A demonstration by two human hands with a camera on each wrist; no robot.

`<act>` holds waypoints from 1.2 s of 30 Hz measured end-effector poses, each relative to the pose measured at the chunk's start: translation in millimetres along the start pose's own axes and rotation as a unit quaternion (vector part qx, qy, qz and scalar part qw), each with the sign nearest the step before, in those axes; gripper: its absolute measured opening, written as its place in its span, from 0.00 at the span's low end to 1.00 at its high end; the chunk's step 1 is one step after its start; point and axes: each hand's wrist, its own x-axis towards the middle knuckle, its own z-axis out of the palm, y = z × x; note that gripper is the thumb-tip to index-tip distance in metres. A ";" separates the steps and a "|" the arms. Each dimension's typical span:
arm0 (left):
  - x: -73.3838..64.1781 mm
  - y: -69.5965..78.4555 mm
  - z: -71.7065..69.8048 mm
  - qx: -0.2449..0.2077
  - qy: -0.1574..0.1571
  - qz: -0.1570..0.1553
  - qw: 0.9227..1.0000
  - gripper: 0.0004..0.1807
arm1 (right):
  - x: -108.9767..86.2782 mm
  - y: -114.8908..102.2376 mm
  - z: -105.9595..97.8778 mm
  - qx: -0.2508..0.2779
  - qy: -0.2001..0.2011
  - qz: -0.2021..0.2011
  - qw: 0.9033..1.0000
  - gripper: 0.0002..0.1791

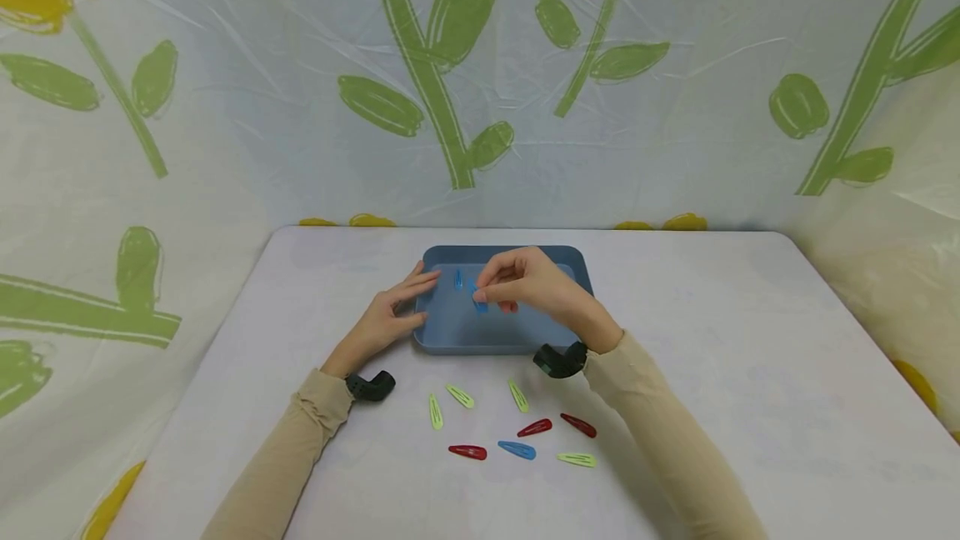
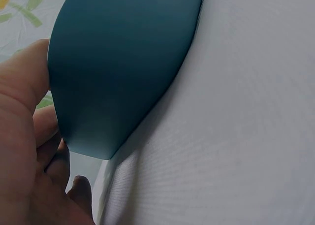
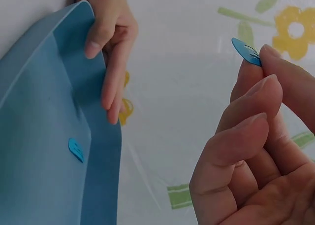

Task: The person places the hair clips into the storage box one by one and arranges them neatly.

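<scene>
My right hand [image 1: 538, 283] pinches a blue snap hair clip [image 3: 247, 52] between thumb and forefinger, above the blue-grey tray [image 1: 457, 330]. Its other fingers curl in toward the palm. Inside the tray, near its left side, lies another blue hair clip [image 1: 459, 279]. My left hand [image 1: 384, 322] rests against the tray's left rim, fingers extended and spread, thumb by the near left corner. In the left wrist view the tray's outer wall [image 2: 118, 72] fills much of the picture, with the thumb against its edge.
On the white table [image 1: 697, 407], in front of the tray, lie several loose hair clips: yellow-green ones [image 1: 460, 396], red ones [image 1: 535, 427] and one blue clip [image 1: 517, 450]. A flower-patterned sheet [image 1: 300, 107] hangs behind the table and at its sides.
</scene>
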 end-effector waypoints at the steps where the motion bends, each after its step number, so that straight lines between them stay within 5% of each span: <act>1: 0.0 -0.1 -0.1 0.000 0.001 0.001 1.000 0.30 | 1.6 0.0 -0.9 0.001 0.003 -0.001 1.000 0.07; 20: 0.1 -0.9 -0.8 0.000 -0.004 -0.004 1.000 0.31 | 35.9 10.2 -14.1 0.066 0.078 0.021 0.995 0.08; 36: 0.4 1.9 -0.9 -0.001 -0.003 -0.008 1.000 0.30 | 55.9 26.8 -23.7 0.150 0.143 0.042 0.977 0.06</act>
